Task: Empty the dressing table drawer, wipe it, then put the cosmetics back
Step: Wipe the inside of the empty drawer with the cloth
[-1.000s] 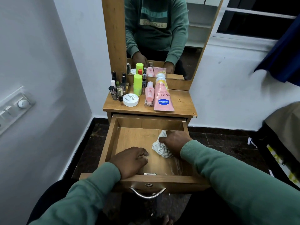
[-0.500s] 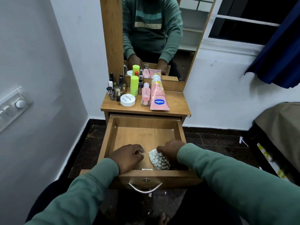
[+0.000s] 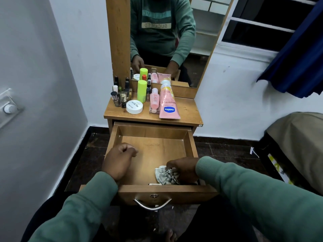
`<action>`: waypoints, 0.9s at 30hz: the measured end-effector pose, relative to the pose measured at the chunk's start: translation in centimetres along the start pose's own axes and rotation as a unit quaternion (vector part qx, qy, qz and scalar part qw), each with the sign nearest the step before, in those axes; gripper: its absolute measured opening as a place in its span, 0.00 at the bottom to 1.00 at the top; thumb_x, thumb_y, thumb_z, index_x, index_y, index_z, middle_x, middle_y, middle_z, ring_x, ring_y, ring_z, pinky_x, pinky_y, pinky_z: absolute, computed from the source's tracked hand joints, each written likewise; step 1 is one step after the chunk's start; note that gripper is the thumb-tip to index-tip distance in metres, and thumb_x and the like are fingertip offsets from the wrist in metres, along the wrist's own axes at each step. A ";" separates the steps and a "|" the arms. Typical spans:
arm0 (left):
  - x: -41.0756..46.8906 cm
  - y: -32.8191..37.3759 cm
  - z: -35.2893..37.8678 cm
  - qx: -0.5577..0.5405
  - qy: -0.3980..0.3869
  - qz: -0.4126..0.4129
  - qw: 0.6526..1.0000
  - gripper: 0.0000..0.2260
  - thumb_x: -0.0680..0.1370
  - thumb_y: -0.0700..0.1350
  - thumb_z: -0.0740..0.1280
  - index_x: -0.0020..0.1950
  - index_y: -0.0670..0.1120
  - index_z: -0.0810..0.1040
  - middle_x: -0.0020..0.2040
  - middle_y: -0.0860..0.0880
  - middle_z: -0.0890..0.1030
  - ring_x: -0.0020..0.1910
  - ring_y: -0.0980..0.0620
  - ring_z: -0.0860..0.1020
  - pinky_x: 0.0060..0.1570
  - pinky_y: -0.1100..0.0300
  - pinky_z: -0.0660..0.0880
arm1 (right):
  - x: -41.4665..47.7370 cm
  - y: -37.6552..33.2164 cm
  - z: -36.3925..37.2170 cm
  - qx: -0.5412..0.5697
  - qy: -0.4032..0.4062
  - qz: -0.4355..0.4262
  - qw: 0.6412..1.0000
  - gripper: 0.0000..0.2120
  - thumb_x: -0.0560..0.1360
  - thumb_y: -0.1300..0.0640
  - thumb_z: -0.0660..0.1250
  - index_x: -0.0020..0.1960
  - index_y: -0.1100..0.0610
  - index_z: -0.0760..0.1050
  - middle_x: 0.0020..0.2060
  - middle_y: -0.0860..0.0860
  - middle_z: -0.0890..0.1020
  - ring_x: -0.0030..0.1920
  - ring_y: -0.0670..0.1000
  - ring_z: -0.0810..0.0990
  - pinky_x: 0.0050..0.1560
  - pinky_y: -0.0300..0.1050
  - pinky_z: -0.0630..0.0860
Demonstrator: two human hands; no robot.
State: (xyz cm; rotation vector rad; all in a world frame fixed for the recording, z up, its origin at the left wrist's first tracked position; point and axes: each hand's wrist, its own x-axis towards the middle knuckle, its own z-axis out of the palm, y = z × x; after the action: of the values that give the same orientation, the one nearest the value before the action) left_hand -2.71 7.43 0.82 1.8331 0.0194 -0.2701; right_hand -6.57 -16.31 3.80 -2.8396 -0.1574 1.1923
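One head-worn wide-angle view looks forward and down, close over the open drawer [image 3: 153, 133], facing the mirror [image 3: 174, 41].

- I see a drawer [image 3: 153, 131] of warm honey-brown wood, with a silver metal handle [image 3: 152, 205].
- The cloth [image 3: 166, 175] is white with grey checks.
- My sleeves [image 3: 262, 198] are muted green.
- On the tabletop [image 3: 188, 110] of the same brown wood: a pink Vaseline tube [image 3: 168, 105] with a blue logo, a lime-green bottle [image 3: 142, 91], a small pink bottle [image 3: 154, 100], a white jar [image 3: 134, 106].
- The curtain [image 3: 297, 58] is navy blue.
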 end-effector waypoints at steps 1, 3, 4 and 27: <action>-0.1 0.2 0.0 -0.030 0.022 0.004 0.999 0.09 0.79 0.46 0.65 0.45 0.46 0.84 0.45 0.49 0.85 0.50 0.45 0.82 0.48 0.53 0.76 | 0.1 -0.1 0.0 0.011 0.004 -0.001 1.000 0.27 0.79 0.62 0.67 0.76 0.47 0.67 0.68 0.54 0.74 0.58 0.56 0.76 0.56 0.43 0.72; -0.4 0.8 -0.1 -0.096 0.054 0.031 0.993 0.10 0.81 0.41 0.64 0.46 0.42 0.84 0.44 0.48 0.86 0.45 0.51 0.81 0.41 0.58 0.73 | 0.5 -0.6 -0.1 0.018 0.009 -0.005 1.000 0.29 0.78 0.62 0.69 0.76 0.46 0.67 0.67 0.54 0.76 0.58 0.56 0.77 0.55 0.46 0.77; -0.5 1.2 -0.3 -0.141 0.066 0.050 0.986 0.11 0.82 0.40 0.63 0.46 0.41 0.84 0.43 0.47 0.85 0.39 0.55 0.79 0.39 0.60 0.72 | 0.8 -1.0 -0.2 0.024 0.009 -0.008 1.000 0.30 0.77 0.62 0.69 0.75 0.45 0.67 0.67 0.54 0.76 0.60 0.57 0.78 0.57 0.49 0.78; -0.5 0.4 -2.5 -0.482 0.159 0.078 0.858 0.46 0.78 0.71 0.34 0.44 0.37 0.79 0.32 0.41 0.77 0.26 0.48 0.68 0.26 0.60 0.61 | 11.0 -13.3 -0.6 0.274 0.100 -0.030 0.956 0.16 0.74 0.54 0.70 0.60 0.56 0.77 0.54 0.56 0.83 0.53 0.59 0.82 0.58 0.57 0.81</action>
State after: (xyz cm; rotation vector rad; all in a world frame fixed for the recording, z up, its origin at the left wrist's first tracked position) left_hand -2.72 9.77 1.89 0.8448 0.1999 0.1583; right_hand 0.56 -1.83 -2.38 -2.4162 0.0853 0.7733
